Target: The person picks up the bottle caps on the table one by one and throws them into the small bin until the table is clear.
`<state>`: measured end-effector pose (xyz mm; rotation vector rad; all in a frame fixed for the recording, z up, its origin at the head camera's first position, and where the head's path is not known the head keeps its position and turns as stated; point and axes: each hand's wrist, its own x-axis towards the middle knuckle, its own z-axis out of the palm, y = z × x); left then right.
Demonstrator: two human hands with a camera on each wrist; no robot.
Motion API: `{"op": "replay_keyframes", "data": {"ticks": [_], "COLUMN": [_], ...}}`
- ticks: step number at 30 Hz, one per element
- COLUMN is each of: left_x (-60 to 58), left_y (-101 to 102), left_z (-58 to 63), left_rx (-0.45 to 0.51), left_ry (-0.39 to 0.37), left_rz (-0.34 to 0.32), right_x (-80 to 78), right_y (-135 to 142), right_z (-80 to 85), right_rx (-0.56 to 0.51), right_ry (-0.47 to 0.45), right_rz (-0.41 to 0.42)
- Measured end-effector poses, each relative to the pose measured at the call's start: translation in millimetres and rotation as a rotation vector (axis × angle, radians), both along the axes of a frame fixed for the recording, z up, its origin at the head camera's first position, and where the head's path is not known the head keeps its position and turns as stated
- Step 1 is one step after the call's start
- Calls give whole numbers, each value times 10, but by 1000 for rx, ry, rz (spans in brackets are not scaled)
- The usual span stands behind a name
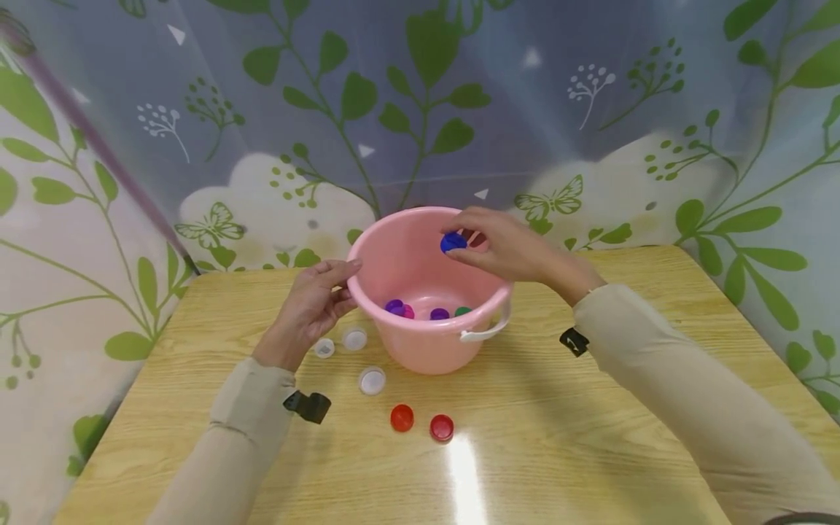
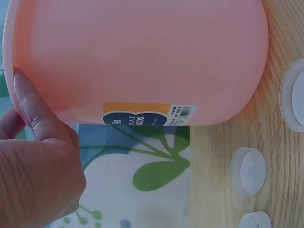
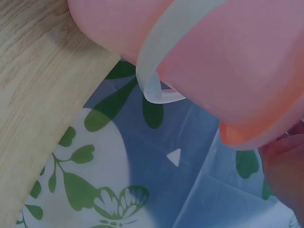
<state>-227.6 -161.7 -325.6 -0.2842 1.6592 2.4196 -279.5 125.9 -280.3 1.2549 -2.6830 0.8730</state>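
The left hand [image 1: 307, 306] gripped the rim of the pink bucket [image 1: 429, 344], thumb and fingers closed about its left edge, while the bucket stood on the wooden table [image 1: 577, 437]. Above its opening, near the right side of the rim, the right hand [image 1: 504, 245] pinched a blue cap [image 1: 453, 243] between thumb and fingers. Inside, on the bottom, lay two purple pieces [image 1: 439, 314], a pink piece [image 1: 408, 312] and a green piece [image 1: 463, 311]; these were probably caps as well, though the front rim partly hid them. A white handle [image 1: 485, 333] hung at the bucket's right front. Three white caps [image 1: 372, 380] lay on the table beside the bucket's left, and nearer the person an orange-red cap [image 1: 402, 418] sat just beside a red cap [image 1: 442, 428].
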Motion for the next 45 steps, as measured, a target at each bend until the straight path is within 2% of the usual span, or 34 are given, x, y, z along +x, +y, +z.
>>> {"op": "replay_keyframes", "data": {"ticks": [5,12,29,33,39,42,45], "left_x": [5,10,22,25,24,23,23], "left_y": [6,4,-3,2,12,13,8], "left_z": [3,3,11,10,12,12,10], "left_rx": [17,28,28,42,43,31,27], "left_ry": [6,2,6,6,16,18,17], "left_rz": [-4,1,-2,0,-7,-5,1], "right_x": [-88,-141,-122,-115,-92,-92,-96], "right_y": [-64,-129,-161,-143,-63,-2,74], "right_z": [-51,-94,-86,-111,-121,-102,-86], "right_rx": [2,11,117,63,-73,-109,-131], "right_ry": [-44,-56,-47,-7,72,73,23], "right_rz": [-13,-7,-73,-92,-227,-286,-329]}}
